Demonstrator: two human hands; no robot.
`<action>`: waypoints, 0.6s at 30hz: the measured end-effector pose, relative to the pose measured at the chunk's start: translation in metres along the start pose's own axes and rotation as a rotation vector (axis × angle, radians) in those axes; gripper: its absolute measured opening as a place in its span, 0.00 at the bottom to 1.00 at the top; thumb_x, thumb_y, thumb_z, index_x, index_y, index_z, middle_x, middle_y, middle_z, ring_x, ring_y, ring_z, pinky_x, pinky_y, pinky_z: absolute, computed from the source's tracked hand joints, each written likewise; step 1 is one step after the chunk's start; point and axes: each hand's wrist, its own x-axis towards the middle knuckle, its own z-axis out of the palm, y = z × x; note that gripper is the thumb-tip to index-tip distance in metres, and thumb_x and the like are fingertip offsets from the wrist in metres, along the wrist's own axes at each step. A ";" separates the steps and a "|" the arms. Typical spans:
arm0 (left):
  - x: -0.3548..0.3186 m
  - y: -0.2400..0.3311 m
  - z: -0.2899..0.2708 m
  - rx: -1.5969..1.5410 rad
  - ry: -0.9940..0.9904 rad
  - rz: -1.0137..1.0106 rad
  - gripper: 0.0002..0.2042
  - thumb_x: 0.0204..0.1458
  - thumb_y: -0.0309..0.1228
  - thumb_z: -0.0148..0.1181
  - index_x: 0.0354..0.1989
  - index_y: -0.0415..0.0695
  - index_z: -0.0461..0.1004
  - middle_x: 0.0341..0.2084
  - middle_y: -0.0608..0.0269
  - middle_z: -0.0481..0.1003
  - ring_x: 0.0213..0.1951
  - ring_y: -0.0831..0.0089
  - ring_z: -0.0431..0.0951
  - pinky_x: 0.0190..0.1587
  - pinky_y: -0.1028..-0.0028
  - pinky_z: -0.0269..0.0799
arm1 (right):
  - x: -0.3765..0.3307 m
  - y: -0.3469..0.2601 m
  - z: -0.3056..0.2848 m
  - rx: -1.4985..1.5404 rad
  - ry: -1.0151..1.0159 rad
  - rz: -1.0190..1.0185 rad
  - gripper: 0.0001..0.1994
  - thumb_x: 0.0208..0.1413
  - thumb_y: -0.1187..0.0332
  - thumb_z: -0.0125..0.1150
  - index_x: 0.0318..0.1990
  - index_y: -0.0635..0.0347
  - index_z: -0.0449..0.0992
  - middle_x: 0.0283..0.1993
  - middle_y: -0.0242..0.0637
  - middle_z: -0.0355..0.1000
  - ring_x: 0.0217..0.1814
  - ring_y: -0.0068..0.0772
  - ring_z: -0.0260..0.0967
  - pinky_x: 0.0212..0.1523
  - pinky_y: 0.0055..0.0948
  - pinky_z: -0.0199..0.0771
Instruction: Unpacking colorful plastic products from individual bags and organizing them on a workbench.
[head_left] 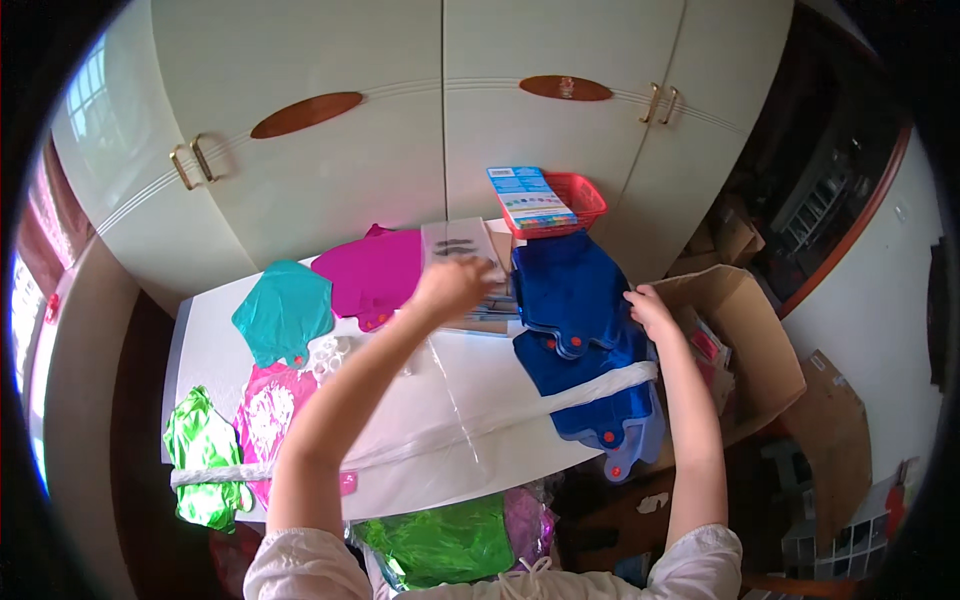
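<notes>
Head view, left to right: a green foil balloon [203, 455] and a pink printed one [270, 415] lie at the near-left edge of the white table [215, 310], with a teal foil balloon [285, 310] and a magenta one [372, 272] farther back. A white strip [420, 440] runs across the near part of the table, over a clear plastic sheet [455, 390].

Our left hand [452, 285] is raised over the flat packets [462, 250] at table centre; it is motion-blurred, fingers curled, and we cannot tell whether it pinches anything.

Right of it sits the stack of blue foil balloons [575, 300], overhanging the near-right table edge. Our right hand [650, 310] rests on the stack's right edge, fingers together, pressing or lightly gripping it.

A red basket [585, 195] with a printed card sits far, and an open cardboard box [745, 330] stands right of the table.

Our judgement: keep the right hand pinning the blue stack so it doesn't slide off, lift one layer at a time, and avoid creasing the foil or snagging the strip.
</notes>
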 end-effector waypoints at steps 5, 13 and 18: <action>-0.037 -0.166 -0.019 0.012 0.005 -0.271 0.22 0.49 0.41 0.53 0.52 0.46 0.64 0.49 0.51 0.67 0.53 0.54 0.64 0.55 0.59 0.59 | -0.001 0.008 -0.006 0.004 -0.034 -0.021 0.26 0.51 0.59 0.57 0.56 0.57 0.58 0.49 0.40 0.63 0.46 0.33 0.61 0.47 0.32 0.63; -0.146 -0.242 -0.024 0.158 -0.396 -0.783 0.43 0.43 0.67 0.44 0.65 0.66 0.36 0.66 0.61 0.33 0.65 0.45 0.33 0.54 0.31 0.39 | -0.019 0.003 0.000 -0.018 0.087 -0.190 0.24 0.52 0.64 0.56 0.55 0.63 0.60 0.56 0.48 0.59 0.58 0.38 0.57 0.56 0.31 0.56; -0.171 -0.243 -0.046 0.169 -0.419 -0.842 0.43 0.43 0.69 0.40 0.66 0.65 0.35 0.67 0.63 0.32 0.66 0.47 0.32 0.55 0.31 0.37 | -0.031 -0.017 0.022 -0.051 0.069 -0.247 0.24 0.52 0.65 0.56 0.55 0.63 0.59 0.57 0.48 0.58 0.58 0.38 0.56 0.57 0.31 0.56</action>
